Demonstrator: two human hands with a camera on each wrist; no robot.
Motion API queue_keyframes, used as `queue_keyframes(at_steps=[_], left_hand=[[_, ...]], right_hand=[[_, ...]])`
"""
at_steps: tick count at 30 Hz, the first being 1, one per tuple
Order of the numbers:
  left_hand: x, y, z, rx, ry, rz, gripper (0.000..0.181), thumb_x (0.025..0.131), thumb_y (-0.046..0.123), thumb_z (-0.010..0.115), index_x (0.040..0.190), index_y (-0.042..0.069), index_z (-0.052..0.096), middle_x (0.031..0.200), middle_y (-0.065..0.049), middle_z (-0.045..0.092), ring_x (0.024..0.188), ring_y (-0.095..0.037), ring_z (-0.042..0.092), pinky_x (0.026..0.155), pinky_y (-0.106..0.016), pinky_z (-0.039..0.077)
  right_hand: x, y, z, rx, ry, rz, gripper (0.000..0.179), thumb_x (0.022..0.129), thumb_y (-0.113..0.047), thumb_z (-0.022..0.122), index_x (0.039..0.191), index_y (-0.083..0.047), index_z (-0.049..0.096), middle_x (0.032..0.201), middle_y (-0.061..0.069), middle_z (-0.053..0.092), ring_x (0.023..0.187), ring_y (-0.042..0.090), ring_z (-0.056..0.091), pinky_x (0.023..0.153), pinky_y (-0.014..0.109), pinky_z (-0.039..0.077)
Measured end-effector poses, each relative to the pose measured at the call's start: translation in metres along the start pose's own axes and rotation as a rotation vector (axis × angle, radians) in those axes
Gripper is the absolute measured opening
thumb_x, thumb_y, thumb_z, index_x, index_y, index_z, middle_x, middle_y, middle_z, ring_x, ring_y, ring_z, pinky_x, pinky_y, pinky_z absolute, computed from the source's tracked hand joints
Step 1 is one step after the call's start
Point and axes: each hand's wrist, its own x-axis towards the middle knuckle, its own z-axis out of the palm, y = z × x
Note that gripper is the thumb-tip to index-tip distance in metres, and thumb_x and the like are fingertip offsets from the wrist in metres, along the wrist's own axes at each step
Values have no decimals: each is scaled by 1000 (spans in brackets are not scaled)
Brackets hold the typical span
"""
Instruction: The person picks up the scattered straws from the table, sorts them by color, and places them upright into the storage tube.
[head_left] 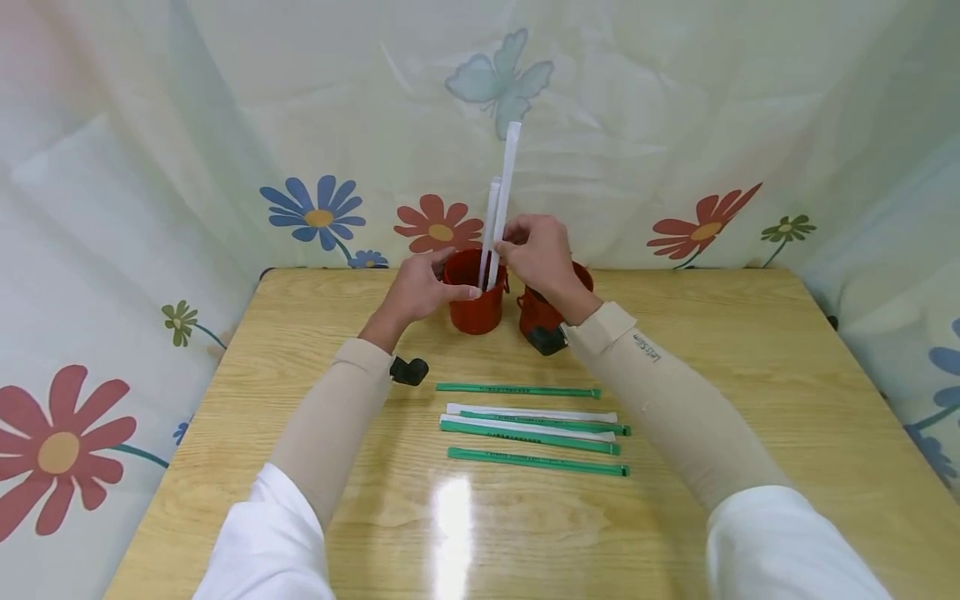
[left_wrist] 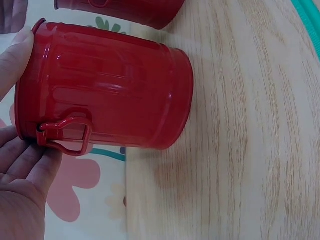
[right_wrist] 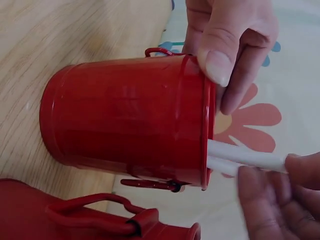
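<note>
My left hand (head_left: 416,287) grips the rim of a small red metal bucket (head_left: 476,318), thumb on the near side and fingers on the far side. The bucket stands upright on the table, and a wire side handle shows by my fingers in the left wrist view. My right hand (head_left: 542,257) pinches a long white paper-wrapped straw (head_left: 507,179) whose lower end is inside that bucket. Beside it another white straw (head_left: 488,221) leans in the same bucket, shorter above the rim. In the right wrist view, both white straws (right_wrist: 250,156) stick out of the bucket's mouth.
Just right, partly behind my right wrist, stands a second red bucket (head_left: 534,315). Several green-wrapped straws (head_left: 536,462) and two white ones (head_left: 532,413) lie sideways on the wooden table (head_left: 337,508). A flowered curtain (head_left: 337,108) hangs close behind the buckets.
</note>
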Motion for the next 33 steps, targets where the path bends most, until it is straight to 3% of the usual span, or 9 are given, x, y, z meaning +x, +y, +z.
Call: queue_keyframes(at_steps=[8,13,23,29,33], left_hand=[[-2,0,-3,-2,5,17,81,87,35,86,156,14,49,145,-7,65,131,-30,62,107,-45,57],[-1,1,-3,5,3,3,87,86,36,87,158,12,45,147,-8,64,133,-29,61,108,-45,57],[-2,4,-1,24,6,3,85,86,34,87,157,12,47,146,-8,64,132,-30,61,107,-46,57],[-1,4,-1,31,-3,-4,86,86,35,87,158,13,46,149,-8,62,134,-31,59,108,-46,57],[-1,2,-1,24,10,-10,86,87,35,86,159,13,44,150,-8,61,135,-31,59,108,-46,57]], right_hand=[[-9,1,-8,-74,-29,50,23,100,-17,64,110,-2,79,101,16,77,89,29,68,84,43,60],[-32,2,-18,-56,-56,-26,18,99,-12,65,104,-2,79,96,17,77,85,28,71,78,36,59],[-92,22,-32,-130,-235,-167,6,94,-5,74,95,-4,80,91,12,78,81,24,68,72,32,58],[-123,49,-36,-224,-422,-211,5,91,-1,76,91,-5,79,85,4,75,77,14,63,71,26,56],[-140,64,-33,-346,-545,-254,7,91,-1,76,94,-6,79,84,-1,75,74,7,59,68,22,53]])
